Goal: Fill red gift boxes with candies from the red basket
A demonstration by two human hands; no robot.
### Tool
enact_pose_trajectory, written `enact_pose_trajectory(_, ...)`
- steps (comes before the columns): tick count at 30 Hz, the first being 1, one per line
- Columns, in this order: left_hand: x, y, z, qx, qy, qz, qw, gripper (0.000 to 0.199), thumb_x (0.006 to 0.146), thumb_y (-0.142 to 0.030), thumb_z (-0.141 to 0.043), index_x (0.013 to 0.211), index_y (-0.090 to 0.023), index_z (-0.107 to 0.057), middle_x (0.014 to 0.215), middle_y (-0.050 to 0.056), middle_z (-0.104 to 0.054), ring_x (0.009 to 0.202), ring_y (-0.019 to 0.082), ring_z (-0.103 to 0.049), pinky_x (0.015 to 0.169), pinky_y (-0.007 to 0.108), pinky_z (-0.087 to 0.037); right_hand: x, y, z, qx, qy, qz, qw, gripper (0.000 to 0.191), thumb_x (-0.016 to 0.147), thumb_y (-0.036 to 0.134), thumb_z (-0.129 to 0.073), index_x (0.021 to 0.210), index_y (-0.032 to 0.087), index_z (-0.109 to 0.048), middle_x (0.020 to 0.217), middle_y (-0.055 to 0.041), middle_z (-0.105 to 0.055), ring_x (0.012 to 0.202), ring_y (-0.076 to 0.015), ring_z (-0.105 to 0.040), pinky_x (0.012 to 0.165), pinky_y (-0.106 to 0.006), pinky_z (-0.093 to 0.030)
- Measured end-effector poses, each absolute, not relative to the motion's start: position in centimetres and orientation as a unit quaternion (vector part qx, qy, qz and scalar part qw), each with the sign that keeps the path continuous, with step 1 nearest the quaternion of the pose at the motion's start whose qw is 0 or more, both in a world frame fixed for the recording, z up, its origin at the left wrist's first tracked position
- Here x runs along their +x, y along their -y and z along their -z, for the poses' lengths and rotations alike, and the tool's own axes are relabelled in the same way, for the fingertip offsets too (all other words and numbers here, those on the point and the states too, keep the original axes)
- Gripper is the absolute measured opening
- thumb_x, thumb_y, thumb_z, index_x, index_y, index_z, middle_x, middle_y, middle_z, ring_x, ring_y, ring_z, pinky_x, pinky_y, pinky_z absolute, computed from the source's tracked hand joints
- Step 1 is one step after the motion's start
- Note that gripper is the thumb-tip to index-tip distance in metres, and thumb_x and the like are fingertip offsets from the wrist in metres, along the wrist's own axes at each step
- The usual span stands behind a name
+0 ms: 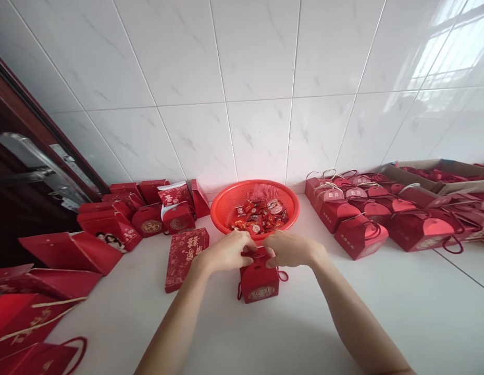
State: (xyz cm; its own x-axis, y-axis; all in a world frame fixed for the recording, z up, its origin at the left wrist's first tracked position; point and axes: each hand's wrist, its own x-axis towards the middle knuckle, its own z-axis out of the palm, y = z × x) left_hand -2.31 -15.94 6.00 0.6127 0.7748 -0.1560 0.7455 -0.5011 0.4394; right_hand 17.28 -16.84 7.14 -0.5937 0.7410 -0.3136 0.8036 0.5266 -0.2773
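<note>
A small red gift box (259,284) with a gold oval emblem stands upright on the white table (281,338), a red cord loop sticking out on each side. At its top, my left hand (236,251) grips the upper left flap with bent fingers. Opposite it, my right hand (284,250) pinches the box's upper right part. Just behind the hands sits a red plastic basket (222,200) with wrapped candies (257,216) on its bottom. A flat red patterned box (185,258) lies to the left of my left hand.
Many red boxes and bags (109,229) line the left side, near a dark door (15,198). Rows of closed red boxes (359,237) stand on the right. A cardboard carton (445,186) with red items is at the back right. A tiled wall (261,130) rises behind.
</note>
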Motion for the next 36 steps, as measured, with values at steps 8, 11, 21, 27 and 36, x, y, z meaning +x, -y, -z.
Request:
enact_pose_trajectory(8,-3.4,17.5,-5.1,0.842,-0.46,-0.062,0.273,0.025,0.083,-0.036,-0.066,0.103,-0.026,-0.077,0.119,0.007,-0.065,0.109,0.029,-0.063,0.086,0.035,-0.049,17.0,16.2,-6.2,0.432,-0.875,0.207,0.077,0.01,0.08,0.03,-0.068,0.077,0.02,-0.068,0.075,-0.0043,-0.065,0.07,-0.0214,-0.061,0.055,-0.028,-0.038)
enact_pose_trajectory(11,-3.3,18.0,-4.0,0.827,-0.48,-0.087,0.28,0.023,0.081,-0.037,-0.068,0.098,-0.025,-0.076,0.122,0.007,-0.062,0.11,0.029,-0.062,0.087,0.036,-0.05,17.3,16.4,-6.6,0.434,-0.873,0.211,0.068,0.013,0.081,0.031,-0.069,0.077,0.019,-0.067,0.077,-0.0045,-0.066,0.071,-0.0205,-0.062,0.055,-0.027,-0.038)
enact_pose_trajectory(21,-4.4,18.4,-1.5,0.777,-0.481,-0.132,0.383,0.032,0.091,-0.048,-0.057,0.112,-0.027,-0.068,0.121,0.003,-0.069,0.112,0.024,-0.063,0.095,0.035,-0.049,22.4,18.6,-9.7,0.418,-0.855,0.287,-0.113,0.016,0.09,0.035,-0.062,0.088,0.019,-0.062,0.086,-0.0039,-0.069,0.078,-0.0176,-0.065,0.064,-0.026,-0.045)
enact_pose_trajectory(27,-5.0,19.0,-0.9,0.779,-0.487,-0.133,0.373,0.042,0.094,-0.054,-0.051,0.126,-0.029,-0.064,0.131,0.004,-0.064,0.114,0.024,-0.061,0.101,0.036,-0.047,20.8,17.0,-8.0,0.507,-0.829,0.235,0.01,0.008,0.087,0.023,-0.061,0.083,0.018,-0.066,0.096,-0.0106,-0.07,0.082,-0.0223,-0.066,0.058,-0.027,-0.044)
enact_pose_trajectory(36,-5.1,19.8,-0.7,0.773,-0.495,-0.183,0.353,0.039,0.095,-0.05,-0.052,0.122,-0.031,-0.071,0.129,0.007,-0.058,0.108,0.024,-0.064,0.096,0.035,-0.051,17.9,15.0,-4.6,0.479,-0.832,0.264,0.091,0.009,0.072,0.016,-0.07,0.079,0.02,-0.072,0.088,-0.0054,-0.074,0.076,-0.0214,-0.068,0.056,-0.026,-0.044)
